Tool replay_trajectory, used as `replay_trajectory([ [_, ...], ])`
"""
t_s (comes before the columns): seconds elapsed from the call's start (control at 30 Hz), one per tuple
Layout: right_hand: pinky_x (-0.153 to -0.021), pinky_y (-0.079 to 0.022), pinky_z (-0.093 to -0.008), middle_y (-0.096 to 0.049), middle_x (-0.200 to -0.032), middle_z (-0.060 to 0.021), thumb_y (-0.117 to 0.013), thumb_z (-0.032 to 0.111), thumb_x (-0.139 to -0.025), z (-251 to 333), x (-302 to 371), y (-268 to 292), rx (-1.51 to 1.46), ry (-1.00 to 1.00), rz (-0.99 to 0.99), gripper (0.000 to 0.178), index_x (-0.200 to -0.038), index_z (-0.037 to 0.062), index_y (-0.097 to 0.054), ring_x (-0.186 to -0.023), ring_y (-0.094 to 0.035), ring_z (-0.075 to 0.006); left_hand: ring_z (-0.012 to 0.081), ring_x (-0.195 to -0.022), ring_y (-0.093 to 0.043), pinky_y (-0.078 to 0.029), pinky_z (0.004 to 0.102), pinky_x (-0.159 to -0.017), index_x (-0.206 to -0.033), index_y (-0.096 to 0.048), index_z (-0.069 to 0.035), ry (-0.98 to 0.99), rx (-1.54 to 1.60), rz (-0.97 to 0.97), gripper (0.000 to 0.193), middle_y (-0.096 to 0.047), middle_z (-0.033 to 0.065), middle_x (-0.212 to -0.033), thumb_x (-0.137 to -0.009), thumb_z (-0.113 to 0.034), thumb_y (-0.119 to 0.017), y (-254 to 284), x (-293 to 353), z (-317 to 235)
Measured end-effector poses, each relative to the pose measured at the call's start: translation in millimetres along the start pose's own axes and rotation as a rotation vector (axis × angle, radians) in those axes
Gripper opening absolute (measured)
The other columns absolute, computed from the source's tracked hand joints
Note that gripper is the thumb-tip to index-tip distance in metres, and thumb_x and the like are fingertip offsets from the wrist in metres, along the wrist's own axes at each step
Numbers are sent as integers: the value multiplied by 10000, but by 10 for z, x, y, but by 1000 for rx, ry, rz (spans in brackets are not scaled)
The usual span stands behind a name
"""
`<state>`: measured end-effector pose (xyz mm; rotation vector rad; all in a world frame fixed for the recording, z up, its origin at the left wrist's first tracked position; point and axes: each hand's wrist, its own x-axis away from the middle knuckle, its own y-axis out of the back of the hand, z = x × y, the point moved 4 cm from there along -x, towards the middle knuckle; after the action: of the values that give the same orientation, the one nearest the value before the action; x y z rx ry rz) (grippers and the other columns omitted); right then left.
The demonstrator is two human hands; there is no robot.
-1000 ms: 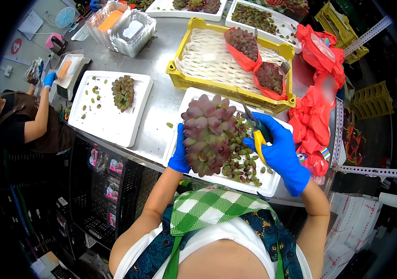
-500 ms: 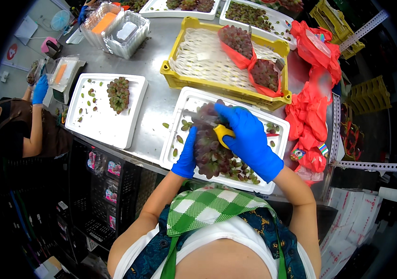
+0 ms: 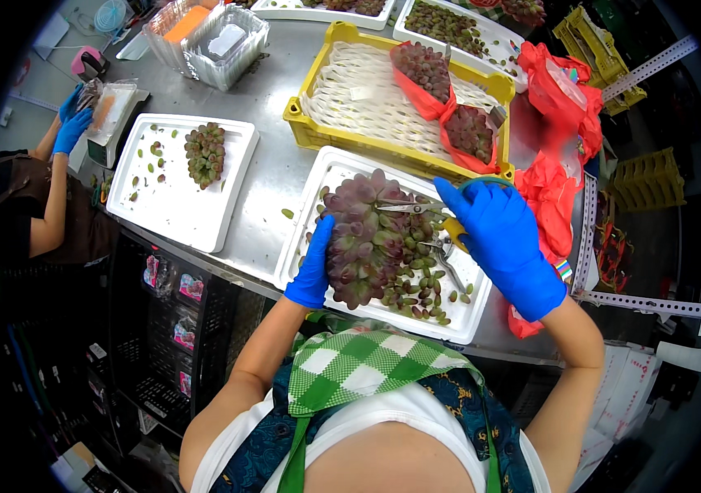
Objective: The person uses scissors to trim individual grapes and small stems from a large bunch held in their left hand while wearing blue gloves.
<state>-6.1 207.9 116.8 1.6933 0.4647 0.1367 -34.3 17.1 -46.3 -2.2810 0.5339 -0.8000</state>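
Observation:
A large bunch of purple-red grapes (image 3: 360,251) is held over a white tray (image 3: 299,226), my left hand (image 3: 313,264) closed against its left side. My right hand (image 3: 498,234) grips scissors (image 3: 454,232) with yellow on the handle. Their metal blades point left, with the tips at the upper part of the bunch. Loose oval grapes (image 3: 426,294), green to dark, lie in the tray. Beside them rests a second metal cutting tool (image 3: 449,267), partly hidden by my right hand.
Behind the tray stands a yellow crate (image 3: 305,131) with white foam netting and red-wrapped bunches (image 3: 472,133). Left is another white tray (image 3: 178,215) holding a bunch. Red wrappings (image 3: 549,197) lie right, clear plastic boxes (image 3: 223,62) at the back. A co-worker's gloved hands (image 3: 71,131) work far left.
My right hand with the scissors has moved right, from over the bunch to its right side. The bunch has turned and shows more of its face. The co-worker's hands have come together.

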Motion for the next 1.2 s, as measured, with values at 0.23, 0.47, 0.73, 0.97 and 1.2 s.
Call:
replay_trajectory([
  [0.23,-566,-400,-315,-460,-700,-51,-537,122,-740,45,-68,28,271,118,-16,343,-1076,64,-496,-649,-491,-193,148,-1036,-497,-416,285,-887,-1218,-405,-91,12,76,45,437,-477,61,-1167,-900,-384,-339,6,-17,69],
  [0.47,-530,-377,-299,-446,-653,-50,-509,89,-752,164,-109,85,407,153,5,206,-947,22,-511,-632,-484,-179,164,-1063,-477,-400,308,-911,-1264,-337,-110,-40,23,68,426,-453,62,-1193,-904,-336,-352,-9,-22,53],
  [0.73,-487,-393,-309,-454,-643,-51,-503,67,-756,161,-73,3,337,114,155,339,-1093,39,-487,-588,-495,-188,237,-1118,-447,-382,386,-939,-1304,-283,-73,45,-32,91,562,-400,123,-1264,-885,-446,-320,-14,-89,185],
  [0.97,-411,-384,-334,-479,-598,-58,-510,94,-762,115,44,0,174,183,204,289,-1045,36,-505,-530,-516,-203,220,-1094,-470,-404,351,-923,-1285,-313,-69,225,231,260,547,-422,113,-1243,-890,-447,-307,-405,11,227],
  [1.2,-426,-381,-329,-484,-621,-57,-534,140,-743,20,172,-66,238,-55,275,325,-1055,57,-498,-542,-509,-205,216,-1066,-494,-415,360,-912,-1267,-341,-54,242,201,210,578,-456,115,-1207,-883,-482,-277,-352,-23,375],
])
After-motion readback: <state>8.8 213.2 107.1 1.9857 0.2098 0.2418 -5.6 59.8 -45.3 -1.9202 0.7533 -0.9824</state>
